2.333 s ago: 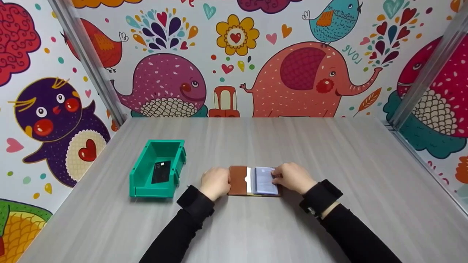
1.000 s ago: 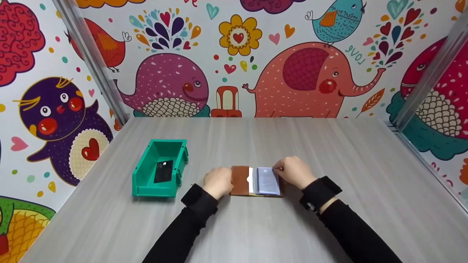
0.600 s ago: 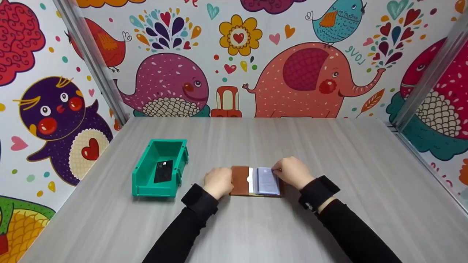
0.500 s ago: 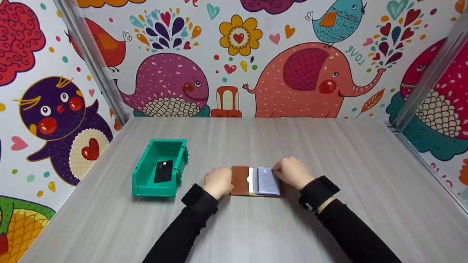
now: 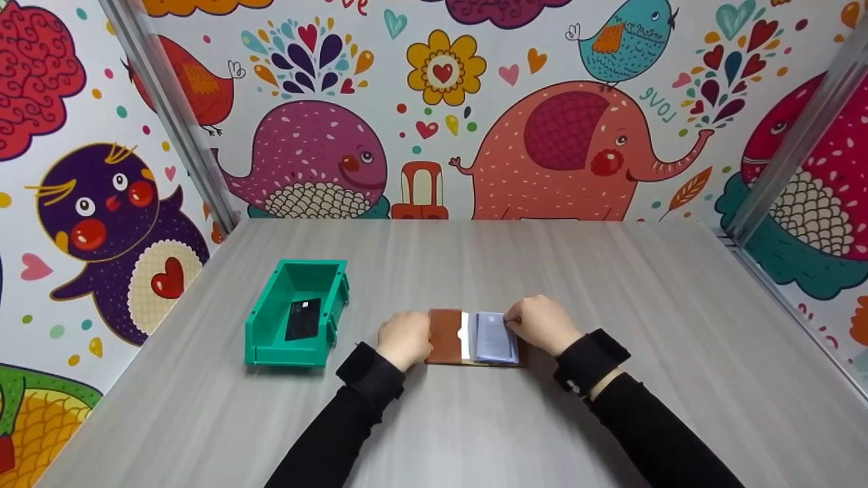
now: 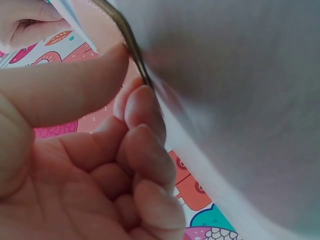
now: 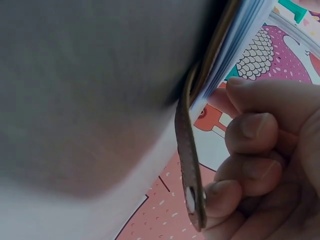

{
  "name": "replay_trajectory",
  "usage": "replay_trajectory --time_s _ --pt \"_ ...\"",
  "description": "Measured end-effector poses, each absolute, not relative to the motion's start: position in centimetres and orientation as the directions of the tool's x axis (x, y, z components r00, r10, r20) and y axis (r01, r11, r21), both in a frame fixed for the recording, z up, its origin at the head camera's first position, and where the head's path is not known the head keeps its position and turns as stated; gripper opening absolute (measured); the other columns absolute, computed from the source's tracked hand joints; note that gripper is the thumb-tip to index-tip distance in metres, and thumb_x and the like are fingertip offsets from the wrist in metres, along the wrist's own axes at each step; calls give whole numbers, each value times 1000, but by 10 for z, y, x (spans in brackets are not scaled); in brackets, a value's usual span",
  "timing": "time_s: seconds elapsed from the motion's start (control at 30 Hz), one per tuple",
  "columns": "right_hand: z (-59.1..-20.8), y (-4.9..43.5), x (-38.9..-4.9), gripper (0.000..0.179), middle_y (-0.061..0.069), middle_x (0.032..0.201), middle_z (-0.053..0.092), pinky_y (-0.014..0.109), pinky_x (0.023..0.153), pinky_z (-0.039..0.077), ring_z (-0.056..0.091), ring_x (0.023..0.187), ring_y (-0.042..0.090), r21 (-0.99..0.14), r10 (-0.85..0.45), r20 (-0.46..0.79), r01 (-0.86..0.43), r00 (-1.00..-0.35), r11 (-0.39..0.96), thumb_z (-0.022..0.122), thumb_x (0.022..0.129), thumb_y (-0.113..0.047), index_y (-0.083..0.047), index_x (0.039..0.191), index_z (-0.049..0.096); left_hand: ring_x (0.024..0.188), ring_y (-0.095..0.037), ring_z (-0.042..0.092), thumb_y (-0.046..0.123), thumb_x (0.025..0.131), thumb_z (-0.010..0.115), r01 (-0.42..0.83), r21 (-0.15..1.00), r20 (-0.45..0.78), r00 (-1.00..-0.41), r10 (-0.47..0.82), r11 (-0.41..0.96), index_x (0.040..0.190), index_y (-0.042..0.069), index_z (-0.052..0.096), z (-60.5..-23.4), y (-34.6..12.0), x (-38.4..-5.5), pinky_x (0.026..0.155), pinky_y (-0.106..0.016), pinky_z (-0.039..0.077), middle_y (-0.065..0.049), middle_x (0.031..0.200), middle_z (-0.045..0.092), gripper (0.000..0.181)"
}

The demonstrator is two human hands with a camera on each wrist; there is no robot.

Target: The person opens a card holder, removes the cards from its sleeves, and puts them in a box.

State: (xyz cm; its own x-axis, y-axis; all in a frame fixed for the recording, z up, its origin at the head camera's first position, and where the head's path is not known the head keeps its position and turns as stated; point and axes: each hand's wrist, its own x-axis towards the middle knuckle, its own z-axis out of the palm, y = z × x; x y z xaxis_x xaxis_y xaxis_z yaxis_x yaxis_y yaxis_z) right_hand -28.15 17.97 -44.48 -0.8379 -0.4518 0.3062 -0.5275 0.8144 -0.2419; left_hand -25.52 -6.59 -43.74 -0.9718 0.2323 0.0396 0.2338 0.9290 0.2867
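A brown card wallet (image 5: 445, 339) lies unfolded on the table, with a stack of clear plastic card sleeves (image 5: 494, 340) on its right side and a white strip by the fold. My left hand (image 5: 405, 339) grips the wallet's left edge; in the left wrist view the thumb lies on the cover and the other fingers curl at its edge. My right hand (image 5: 544, 324) pinches the sleeves near their upper right corner. Beside its curled fingers, the right wrist view shows the wallet's strap (image 7: 189, 160) with a metal snap.
To the left stands a green plastic bin (image 5: 285, 356) holding a black card (image 5: 303, 319) with a chip. The pale wood-grain table (image 5: 461, 434) meets walls printed with cartoon animals. Metal posts rise at its two far corners.
My right hand rose a little from the sleeves and came back down slightly, its fingertips still at their right edge. The left hand keeps its hold on the wallet.
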Motion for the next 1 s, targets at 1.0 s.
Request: replay_trajectory --time_s 1.0 --pt "-444 180 -273 12 7 86 75 40 69 55 71 78 24 -301 -487 280 -557 -827 774 75 79 -1 -5 89 79 57 -16 46 6 84 73 235 283 33 -971 235 930 59 14 49 -437 -66 -255 51 -34 40 3 59 47 35"
